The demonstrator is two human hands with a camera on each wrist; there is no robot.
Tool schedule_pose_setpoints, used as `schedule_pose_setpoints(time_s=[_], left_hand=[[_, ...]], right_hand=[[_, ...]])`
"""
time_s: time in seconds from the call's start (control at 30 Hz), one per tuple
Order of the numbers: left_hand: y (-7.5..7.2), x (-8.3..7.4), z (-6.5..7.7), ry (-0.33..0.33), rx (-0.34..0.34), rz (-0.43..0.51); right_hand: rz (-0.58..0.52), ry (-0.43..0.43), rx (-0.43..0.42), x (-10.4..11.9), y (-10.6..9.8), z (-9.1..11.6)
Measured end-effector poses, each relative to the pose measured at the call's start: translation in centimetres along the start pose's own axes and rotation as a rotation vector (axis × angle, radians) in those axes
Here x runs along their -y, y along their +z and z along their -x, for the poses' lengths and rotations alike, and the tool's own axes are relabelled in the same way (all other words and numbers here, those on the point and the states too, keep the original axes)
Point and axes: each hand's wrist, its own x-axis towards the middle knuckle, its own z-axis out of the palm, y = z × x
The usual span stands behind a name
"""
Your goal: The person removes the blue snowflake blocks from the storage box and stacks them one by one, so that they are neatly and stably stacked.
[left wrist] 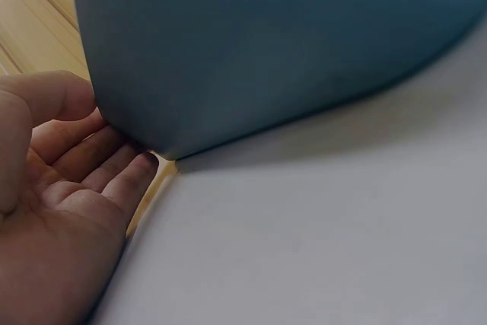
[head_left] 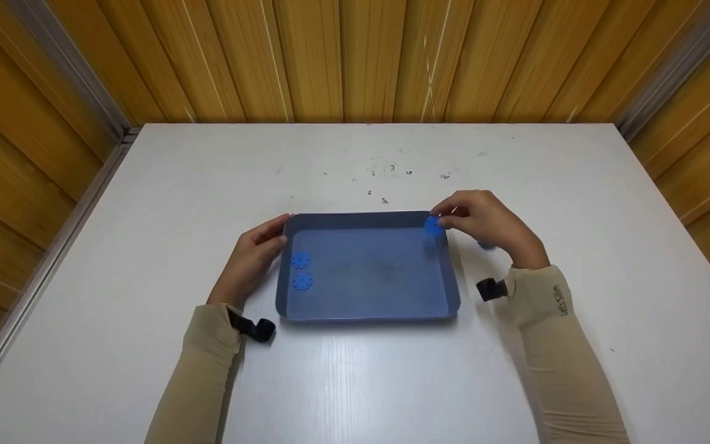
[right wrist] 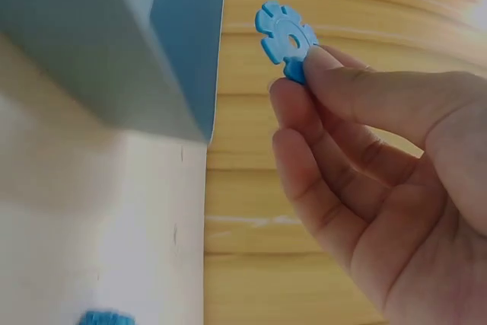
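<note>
A shallow blue-grey tray [head_left: 370, 271] lies on the white table. My left hand [head_left: 249, 258] holds it by its far left corner, with the thumb at the rim and fingers against the outer wall [left wrist: 228, 58]. Between the thumb and index finger of my right hand [head_left: 484, 221] I pinch a blue notched interlocking disc [right wrist: 285, 36] with a round hole in its middle. In the head view that disc is just inside the tray's far right corner. Two similar blue discs, an upper one [head_left: 301, 259] and a lower one [head_left: 302, 281], lie at the tray's left side.
Another blue piece [head_left: 485, 245] lies on the table right of the tray, mostly hidden beneath my right hand. Dark marks [head_left: 392, 169] spot the white table [head_left: 355, 376] beyond the tray. Wood-patterned panels [head_left: 367, 61] stand along the table's back and sides.
</note>
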Motion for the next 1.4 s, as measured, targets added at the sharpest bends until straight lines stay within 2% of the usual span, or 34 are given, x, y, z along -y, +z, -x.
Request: schedule_pose_setpoints(time_s=[0.23,0.4,0.7,1.03,1.4], left_hand=[[0.0,0.1,-0.2,-0.012,-0.019,0.002],[-0.1,0.2,-0.3,0.000,-0.008,0.000],[-0.2,0.2,-0.1,0.009,0.002,-0.008],[0.0,0.4,-0.4,-0.044,-0.021,0.018],[-0.1,0.0,-0.2,-0.029,-0.011,0.022]], right_hand=[[0.018,0.079,-0.014,-1.9,-0.8,1.2],[0.017,0.153,-0.004,-3.1,-1.4,2.0],[0.024,0.228,-0.022,-4.9,-2.0,3.1],[0.017,0.283,-0.021,-6.6,-2.2,4.0],[-0.005,0.340,-0.008,-7.9,-2.3,4.2]])
